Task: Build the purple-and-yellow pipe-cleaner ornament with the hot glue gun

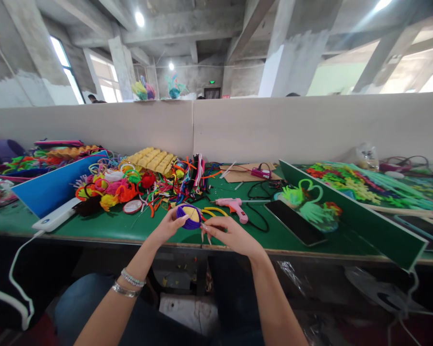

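Observation:
In the head view, my left hand (170, 225) grips a small rounded piece (191, 222), purple and ridged outside with a yellow face, above the table's front edge. The thumb lies over its near side. My right hand (226, 232) is at the piece's right edge, its thumb and fingers pinched together; what they hold, if anything, is too small to make out. Just behind the right hand are yellow pipe cleaners (215, 210). A pink glue gun (234, 207) lies on the green table right behind that hand, with a clear stick at its back.
Colourful pipe-cleaner pieces (126, 185) and a yellow egg tray (153, 160) are heaped at the left. A black phone (294, 222) and green fuzzy crafts (310, 204) lie to the right. A blue board (61, 185) and a green board (353, 216) stand at the sides. A white power strip (56, 216) sits front left.

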Tool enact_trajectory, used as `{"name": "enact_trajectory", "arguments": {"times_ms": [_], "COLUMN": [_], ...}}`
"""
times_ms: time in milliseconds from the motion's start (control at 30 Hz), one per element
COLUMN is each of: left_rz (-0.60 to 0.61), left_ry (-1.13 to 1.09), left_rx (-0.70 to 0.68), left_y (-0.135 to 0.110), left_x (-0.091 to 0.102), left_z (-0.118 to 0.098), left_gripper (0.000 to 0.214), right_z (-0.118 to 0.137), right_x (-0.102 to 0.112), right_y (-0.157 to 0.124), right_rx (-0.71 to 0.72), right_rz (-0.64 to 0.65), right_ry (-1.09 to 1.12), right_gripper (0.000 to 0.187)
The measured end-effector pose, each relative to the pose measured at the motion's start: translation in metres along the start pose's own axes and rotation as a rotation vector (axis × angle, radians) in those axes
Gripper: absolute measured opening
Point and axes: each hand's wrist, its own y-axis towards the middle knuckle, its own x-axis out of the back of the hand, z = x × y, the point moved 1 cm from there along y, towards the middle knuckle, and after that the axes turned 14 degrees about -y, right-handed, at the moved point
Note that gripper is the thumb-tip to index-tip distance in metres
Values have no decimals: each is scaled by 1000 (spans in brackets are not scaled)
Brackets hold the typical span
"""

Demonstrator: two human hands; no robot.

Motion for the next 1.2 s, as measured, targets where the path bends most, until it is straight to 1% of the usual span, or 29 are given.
{"name": "enact_trajectory", "arguments": {"times_ms": [67, 133, 267, 367, 467, 533, 600, 733, 800, 867, 967, 1033, 1133, 1200], "left_rz": [40, 42, -37, -73, -99, -115, -127, -139, -164, -180, -161, -139, -81, -7], "left_ry": [5, 1, -37, -70, -180, -265, -314, -377, -427, -472, -473, -459, -429, -383], "left_rx": [-2, -1, -10, -15, -24, -9, 28, 60, 63, 82, 140, 158, 98, 30], "left_y": [-1, 0, 3, 5, 5, 4, 4, 6, 8, 10, 11, 11, 8, 4], "left_x": [-2, -4, -1, 0, -3, -7, -11, -15, -13, -10, -8, -8, -11, -14], "left_z": [-2, -3, 1, 6, 10, 11, 12, 14, 17, 20, 25, 26, 23, 19], "left_gripper": [43, 43, 42, 47, 56, 60, 59, 60, 62, 60, 56, 56, 59, 63], "right_z": [-2, -4, -4, -3, -3, -4, -4, -3, -2, -2, -2, -2, -2, -3], "right_x": [0, 0, 0, 1, 4, 5, 4, -3, -7, -10, -12, -11, -10, -10], "right_y": [0, 1, 2, 1, -2, -4, -4, 1, 5, 8, 11, 12, 12, 12], "right_rx": [-3, -6, -21, -46, -48, -39, -36, -50, -30, 20, 77, 79, 87, 111], "right_rz": [-6, -10, -30, -37, -25, -47, -118, -393, -517, -603, -692, -718, -717, -720], "right_ry": [-5, 0, 66, 138, 167, 161, 135, -22, -90, -142, -215, -235, -241, -238], "right_gripper": [32, 31, 32, 33, 31, 30, 34, 40, 39, 36, 21, 14, 9, 6]}}
